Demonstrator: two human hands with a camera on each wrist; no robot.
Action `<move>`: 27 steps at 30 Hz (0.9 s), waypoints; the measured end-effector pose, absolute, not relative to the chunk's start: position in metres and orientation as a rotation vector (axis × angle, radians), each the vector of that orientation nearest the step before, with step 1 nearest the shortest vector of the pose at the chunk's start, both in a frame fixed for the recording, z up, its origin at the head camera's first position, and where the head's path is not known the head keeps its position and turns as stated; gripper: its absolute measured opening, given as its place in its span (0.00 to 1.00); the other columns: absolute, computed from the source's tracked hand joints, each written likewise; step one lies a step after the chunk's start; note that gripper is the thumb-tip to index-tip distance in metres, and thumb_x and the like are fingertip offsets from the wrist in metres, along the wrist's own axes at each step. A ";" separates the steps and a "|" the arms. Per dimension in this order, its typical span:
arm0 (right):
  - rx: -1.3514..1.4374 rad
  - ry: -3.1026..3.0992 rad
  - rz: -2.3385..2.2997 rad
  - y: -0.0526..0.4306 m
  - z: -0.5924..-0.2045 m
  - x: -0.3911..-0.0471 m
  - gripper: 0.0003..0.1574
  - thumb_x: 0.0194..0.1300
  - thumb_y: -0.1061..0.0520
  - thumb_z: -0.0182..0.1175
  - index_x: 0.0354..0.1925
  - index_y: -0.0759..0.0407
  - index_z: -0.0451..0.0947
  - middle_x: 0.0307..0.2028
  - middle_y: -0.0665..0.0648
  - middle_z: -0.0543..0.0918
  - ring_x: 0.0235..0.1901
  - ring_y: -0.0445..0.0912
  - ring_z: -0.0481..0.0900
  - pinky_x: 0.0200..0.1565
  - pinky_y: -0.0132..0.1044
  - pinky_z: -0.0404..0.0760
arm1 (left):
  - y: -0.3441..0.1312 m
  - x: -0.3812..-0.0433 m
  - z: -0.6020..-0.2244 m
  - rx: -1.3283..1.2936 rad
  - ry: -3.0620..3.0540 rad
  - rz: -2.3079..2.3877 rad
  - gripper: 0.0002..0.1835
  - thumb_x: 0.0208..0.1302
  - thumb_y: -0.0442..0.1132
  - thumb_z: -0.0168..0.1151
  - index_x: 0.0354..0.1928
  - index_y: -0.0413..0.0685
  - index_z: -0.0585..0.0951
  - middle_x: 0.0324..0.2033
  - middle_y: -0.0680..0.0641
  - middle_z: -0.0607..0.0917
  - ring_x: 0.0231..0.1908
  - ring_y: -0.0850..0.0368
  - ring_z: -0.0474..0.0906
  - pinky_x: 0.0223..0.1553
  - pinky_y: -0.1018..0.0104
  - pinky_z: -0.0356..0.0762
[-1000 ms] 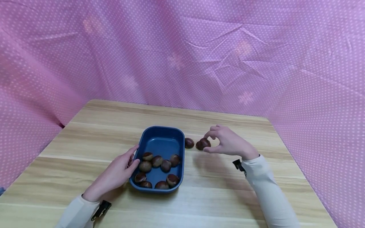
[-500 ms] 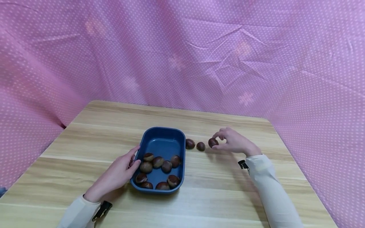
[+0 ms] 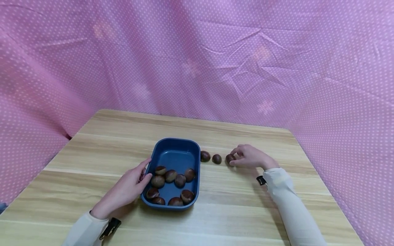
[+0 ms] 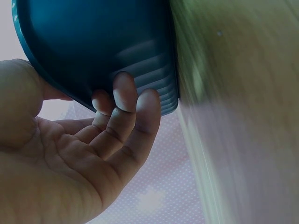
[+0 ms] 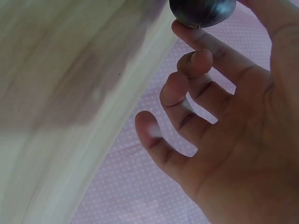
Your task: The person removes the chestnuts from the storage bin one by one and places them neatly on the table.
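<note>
My left hand [image 3: 127, 184] holds the left side of a blue rectangular container [image 3: 176, 155], thumb at its rim. The left wrist view shows the fingers [image 4: 125, 93] bent against its outer wall. Several brown chestnuts [image 3: 158, 181] lie in the container's near half. To its right, my right hand [image 3: 253, 157] pinches a chestnut [image 3: 230, 159] between thumb and forefinger, low at the table. That same chestnut [image 5: 203, 11] shows at the top of the right wrist view. Two more chestnuts stand in a row with it: one [image 3: 205, 156] beside the container's wall, a smaller one [image 3: 217, 159] between.
The light wooden table [image 3: 246, 215] extends around the container on all sides. Behind and beside it hangs a pink dotted cloth [image 3: 197, 68]. A black clip [image 3: 110, 228] sits at the left cuff, another [image 3: 261, 180] at the right cuff.
My right hand has carried its chestnut rightward, away from the smaller one, then lowered it to the table in line with the other two. The left hand and container stay put.
</note>
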State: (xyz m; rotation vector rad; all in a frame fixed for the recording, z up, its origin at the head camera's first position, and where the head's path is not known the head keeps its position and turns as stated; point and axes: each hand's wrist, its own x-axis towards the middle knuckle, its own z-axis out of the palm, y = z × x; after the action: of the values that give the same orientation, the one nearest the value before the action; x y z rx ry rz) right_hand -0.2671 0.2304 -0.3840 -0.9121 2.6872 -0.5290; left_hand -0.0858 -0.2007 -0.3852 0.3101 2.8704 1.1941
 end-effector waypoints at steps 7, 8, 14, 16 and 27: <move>-0.853 2.662 -0.550 0.228 -0.386 -0.267 0.28 0.64 0.41 0.70 0.56 0.56 0.84 0.32 0.51 0.77 0.29 0.44 0.72 0.35 0.40 0.75 | -0.204 -0.091 -0.385 0.326 2.867 1.191 0.30 0.78 0.37 0.53 0.76 0.32 0.60 0.27 0.51 0.74 0.23 0.61 0.67 0.23 0.67 0.67; -0.848 2.660 -0.552 0.227 -0.386 -0.267 0.29 0.65 0.41 0.69 0.56 0.57 0.83 0.32 0.51 0.77 0.28 0.43 0.72 0.35 0.40 0.75 | -0.205 -0.092 -0.385 0.329 2.870 1.189 0.30 0.78 0.37 0.53 0.76 0.32 0.60 0.27 0.51 0.74 0.23 0.61 0.67 0.23 0.67 0.67; -0.806 2.634 -0.567 0.223 -0.384 -0.268 0.31 0.67 0.41 0.68 0.58 0.60 0.81 0.31 0.50 0.79 0.27 0.42 0.73 0.36 0.40 0.76 | -0.208 -0.095 -0.385 0.336 2.865 1.190 0.30 0.78 0.36 0.53 0.76 0.31 0.60 0.28 0.51 0.74 0.24 0.61 0.67 0.23 0.67 0.67; -0.801 2.630 -0.569 0.222 -0.383 -0.268 0.31 0.67 0.41 0.67 0.59 0.60 0.81 0.31 0.50 0.79 0.28 0.42 0.73 0.37 0.40 0.76 | -0.209 -0.096 -0.386 0.340 2.858 1.196 0.30 0.78 0.36 0.53 0.76 0.31 0.60 0.27 0.51 0.74 0.23 0.61 0.67 0.23 0.67 0.67; -0.816 2.624 -0.569 0.222 -0.381 -0.269 0.29 0.68 0.43 0.67 0.60 0.59 0.80 0.30 0.50 0.79 0.28 0.42 0.73 0.36 0.39 0.75 | -0.211 -0.097 -0.383 0.324 2.846 1.194 0.31 0.79 0.37 0.53 0.77 0.33 0.59 0.26 0.51 0.73 0.23 0.60 0.67 0.23 0.67 0.66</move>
State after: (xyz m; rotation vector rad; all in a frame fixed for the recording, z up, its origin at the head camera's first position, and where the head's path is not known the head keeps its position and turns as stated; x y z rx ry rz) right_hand -0.2691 0.2216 -0.3812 -0.8158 2.6241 -0.5691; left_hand -0.0975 -0.2108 -0.3835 0.3237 2.8456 1.1936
